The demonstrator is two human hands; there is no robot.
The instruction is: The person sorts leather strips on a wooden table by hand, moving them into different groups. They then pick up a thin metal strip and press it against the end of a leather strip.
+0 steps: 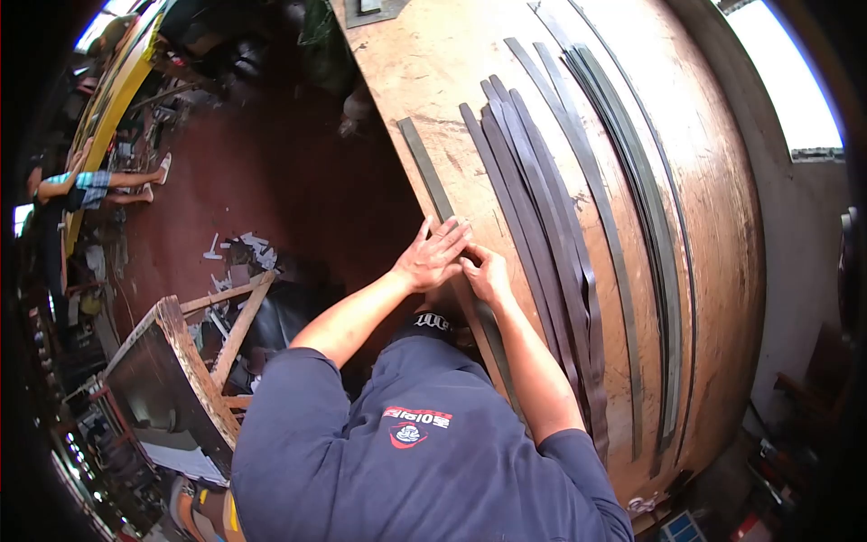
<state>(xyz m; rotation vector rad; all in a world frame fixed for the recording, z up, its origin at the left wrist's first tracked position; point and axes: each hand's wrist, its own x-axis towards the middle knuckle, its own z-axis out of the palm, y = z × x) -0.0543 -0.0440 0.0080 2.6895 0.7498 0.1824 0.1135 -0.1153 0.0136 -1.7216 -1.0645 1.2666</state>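
Observation:
A long dark flat strip (423, 163) lies along the near edge of the wooden table (433, 72). My left hand (432, 257) rests flat across it, fingers stretched out. Right beside it, my right hand (489, 275) is closed, with bent fingers pressed together at the strip's edge. Whatever lies between those fingertips is hidden. The strip comes out again below the hands and runs on past my right forearm. To the right of my hands lies a bundle of dark purple-grey strips (533, 199), side by side.
Farther across the table lie a bundle of greenish-dark strips (646, 199) and a thin dark strip (684, 226). A wooden frame (200, 361) stands at lower left, near white scraps (257, 246) on the red floor (208, 172). Another person (90, 185) is at far left.

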